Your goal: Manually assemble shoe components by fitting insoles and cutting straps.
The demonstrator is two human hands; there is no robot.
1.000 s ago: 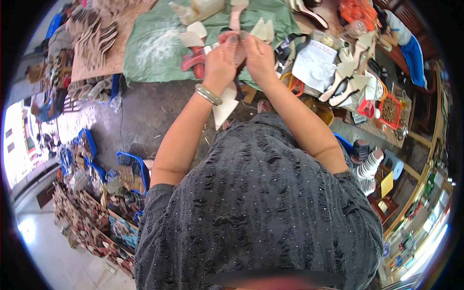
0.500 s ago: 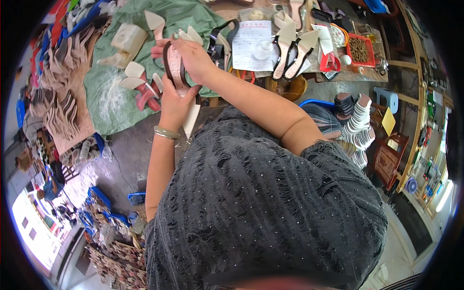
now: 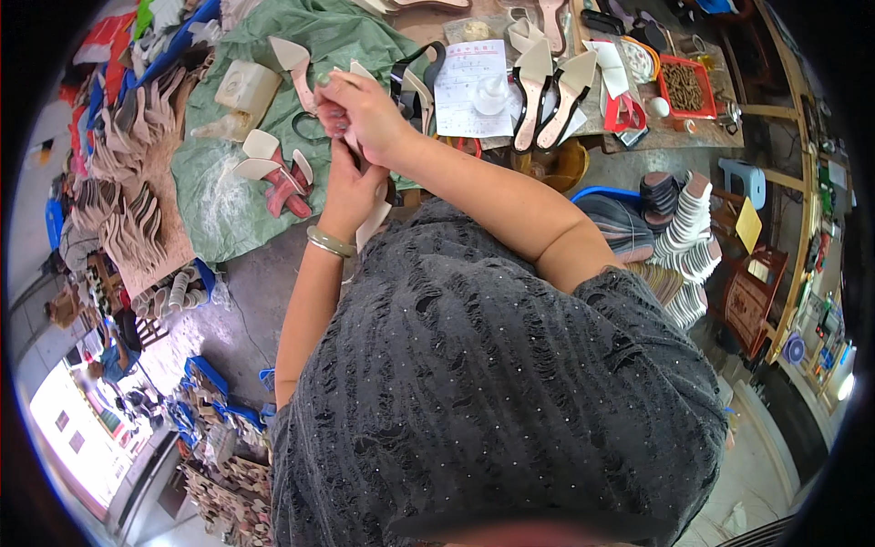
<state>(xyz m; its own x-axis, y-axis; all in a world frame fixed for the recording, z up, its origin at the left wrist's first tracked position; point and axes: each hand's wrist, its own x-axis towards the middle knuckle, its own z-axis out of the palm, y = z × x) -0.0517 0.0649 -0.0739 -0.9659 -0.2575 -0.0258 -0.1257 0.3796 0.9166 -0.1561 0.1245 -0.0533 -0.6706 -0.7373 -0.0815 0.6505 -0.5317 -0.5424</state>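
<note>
My left hand point(image 3: 351, 187), with a bangle at its wrist, is closed round a shoe; its pale pointed toe point(image 3: 374, 223) shows below the hand, toward my body. My right hand point(image 3: 369, 114) is curled shut just above, over the shoe's other end. What its fingers pinch is hidden. Most of the shoe's insole is covered by the two hands. Left of them on a green sheet point(image 3: 219, 219) lie red-and-cream shoe pieces point(image 3: 287, 187). Beyond sits another shoe with a cream toe point(image 3: 292, 59). A black-strapped shoe point(image 3: 419, 82) is to the right of my right hand.
A whitish plastic jug point(image 3: 246, 87) rests on the sheet. A pair of cream-toed shoes point(image 3: 533, 91) stands beside a written paper point(image 3: 456, 68) and a squeeze bottle point(image 3: 492, 96). Farther right is a red tray of small brown pieces point(image 3: 685, 88). Stacked soles point(image 3: 684, 219) fill the right side.
My right hand has gone from lying along the shoe to a curled grip over it. The left hand has moved slightly right, and the insole that showed is now mostly covered.
</note>
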